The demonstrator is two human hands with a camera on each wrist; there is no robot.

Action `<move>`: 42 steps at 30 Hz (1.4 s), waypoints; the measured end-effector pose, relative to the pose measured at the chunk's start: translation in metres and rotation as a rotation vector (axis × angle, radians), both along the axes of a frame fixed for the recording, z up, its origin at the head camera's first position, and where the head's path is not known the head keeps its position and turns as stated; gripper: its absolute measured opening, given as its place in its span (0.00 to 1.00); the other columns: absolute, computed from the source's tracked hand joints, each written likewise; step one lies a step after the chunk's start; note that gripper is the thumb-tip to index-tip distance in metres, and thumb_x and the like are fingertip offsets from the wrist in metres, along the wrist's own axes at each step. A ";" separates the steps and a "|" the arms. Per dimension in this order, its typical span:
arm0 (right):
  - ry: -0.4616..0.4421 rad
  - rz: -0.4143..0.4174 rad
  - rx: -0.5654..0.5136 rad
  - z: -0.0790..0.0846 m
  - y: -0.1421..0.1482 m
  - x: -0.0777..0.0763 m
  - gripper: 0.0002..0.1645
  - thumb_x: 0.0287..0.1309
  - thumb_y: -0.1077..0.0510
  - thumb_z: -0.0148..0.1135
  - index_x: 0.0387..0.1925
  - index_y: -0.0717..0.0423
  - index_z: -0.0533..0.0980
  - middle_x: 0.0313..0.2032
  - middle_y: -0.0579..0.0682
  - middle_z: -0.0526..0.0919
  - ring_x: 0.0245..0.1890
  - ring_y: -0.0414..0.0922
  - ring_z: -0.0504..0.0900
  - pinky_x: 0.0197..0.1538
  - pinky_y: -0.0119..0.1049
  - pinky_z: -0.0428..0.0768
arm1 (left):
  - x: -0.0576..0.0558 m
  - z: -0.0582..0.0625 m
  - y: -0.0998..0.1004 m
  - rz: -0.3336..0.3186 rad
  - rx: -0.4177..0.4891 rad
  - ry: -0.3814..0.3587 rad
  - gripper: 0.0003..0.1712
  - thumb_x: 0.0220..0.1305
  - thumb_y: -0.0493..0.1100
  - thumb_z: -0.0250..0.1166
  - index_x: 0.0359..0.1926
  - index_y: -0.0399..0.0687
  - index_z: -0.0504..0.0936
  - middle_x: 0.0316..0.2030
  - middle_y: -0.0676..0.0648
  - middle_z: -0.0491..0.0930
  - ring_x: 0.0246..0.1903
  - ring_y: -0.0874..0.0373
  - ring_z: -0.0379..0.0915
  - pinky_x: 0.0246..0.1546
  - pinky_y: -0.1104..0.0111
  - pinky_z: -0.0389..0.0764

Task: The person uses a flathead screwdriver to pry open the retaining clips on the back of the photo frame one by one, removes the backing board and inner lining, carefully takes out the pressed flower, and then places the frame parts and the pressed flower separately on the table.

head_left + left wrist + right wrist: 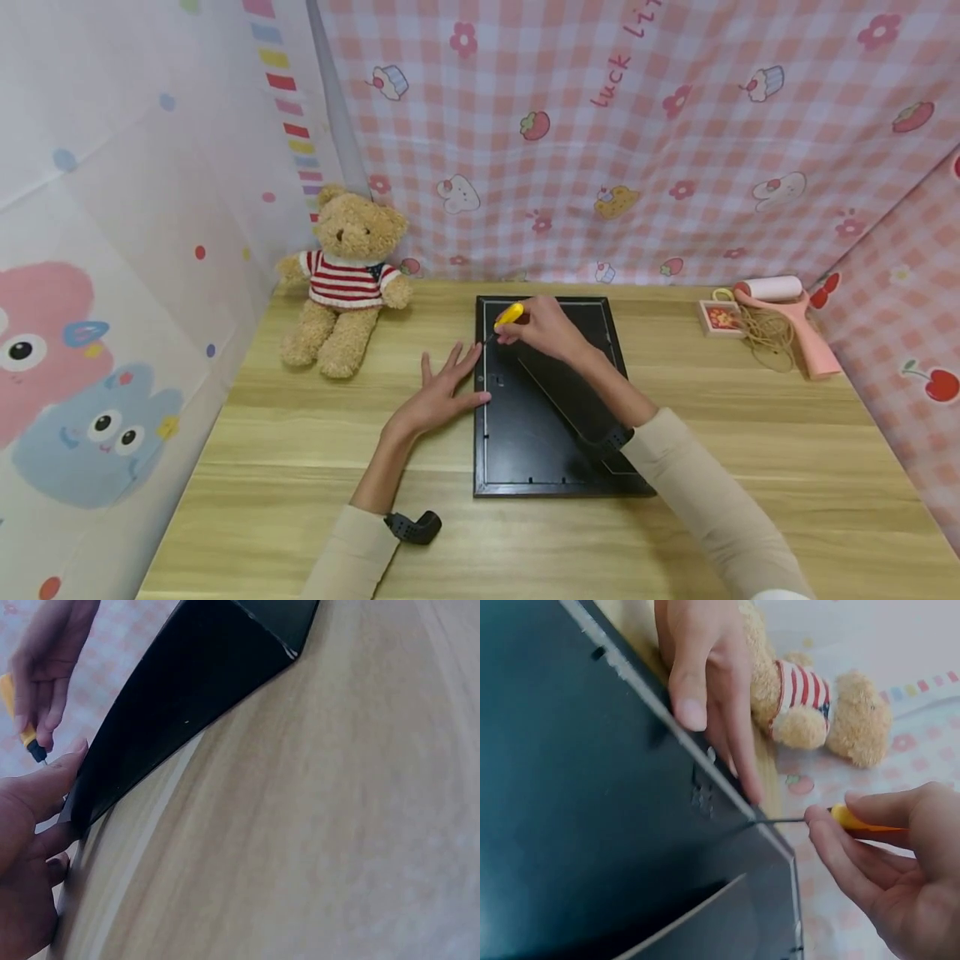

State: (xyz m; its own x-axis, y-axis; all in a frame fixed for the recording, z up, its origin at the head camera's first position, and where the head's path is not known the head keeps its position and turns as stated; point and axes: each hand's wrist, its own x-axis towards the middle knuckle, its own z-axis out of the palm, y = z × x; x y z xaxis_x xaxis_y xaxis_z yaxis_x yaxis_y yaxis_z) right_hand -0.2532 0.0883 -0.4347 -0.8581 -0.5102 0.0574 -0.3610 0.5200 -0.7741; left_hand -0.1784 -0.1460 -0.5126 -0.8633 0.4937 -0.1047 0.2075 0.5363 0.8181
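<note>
A black picture frame (525, 450) lies back side up on the wooden table, its easel flap (562, 387) running slantwise across the backing. My right hand (547, 327) pinches the yellow handle of a screwdriver (511, 314). In the right wrist view the thin shaft of the screwdriver (780, 820) reaches the frame's inner edge near a corner. My left hand (438, 400) rests along the frame's left side with fingers spread, fingertips and thumb at the border. Small metal tabs show along the inner edge. In the left wrist view my left fingers (56, 836) touch the outer side.
A teddy bear (348, 283) in a striped sweater sits at the back left. At the back right are a small box (722, 319), a coil of twine (768, 333), a pink tool (813, 342) and a white roll (772, 288). Patterned cloth hangs behind the table.
</note>
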 end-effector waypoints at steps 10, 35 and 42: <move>0.149 0.108 0.221 0.018 -0.024 0.004 0.09 0.71 0.64 0.71 0.40 0.70 0.88 0.31 0.57 0.93 0.33 0.50 0.94 0.42 0.42 0.92 | 0.002 -0.003 0.000 -0.008 0.013 -0.006 0.51 0.81 0.52 0.66 0.89 0.47 0.46 0.89 0.43 0.46 0.89 0.46 0.23 0.76 0.39 0.04; -0.306 -0.022 -0.265 -0.028 0.068 0.137 0.16 0.73 0.59 0.71 0.56 0.64 0.87 0.43 0.55 0.95 0.44 0.51 0.95 0.54 0.31 0.89 | -0.006 -0.016 -0.014 -0.222 -0.012 0.079 0.93 0.42 0.85 0.76 0.90 0.45 0.33 0.89 0.37 0.29 0.88 0.43 0.16 0.76 0.42 0.03; -0.279 -0.069 -0.278 -0.038 0.060 0.148 0.16 0.72 0.59 0.73 0.57 0.62 0.88 0.44 0.54 0.95 0.43 0.43 0.94 0.54 0.28 0.88 | -0.005 -0.020 -0.014 -0.204 -0.017 0.081 0.96 0.34 0.94 0.66 0.90 0.45 0.34 0.89 0.38 0.28 0.88 0.44 0.16 0.77 0.46 0.03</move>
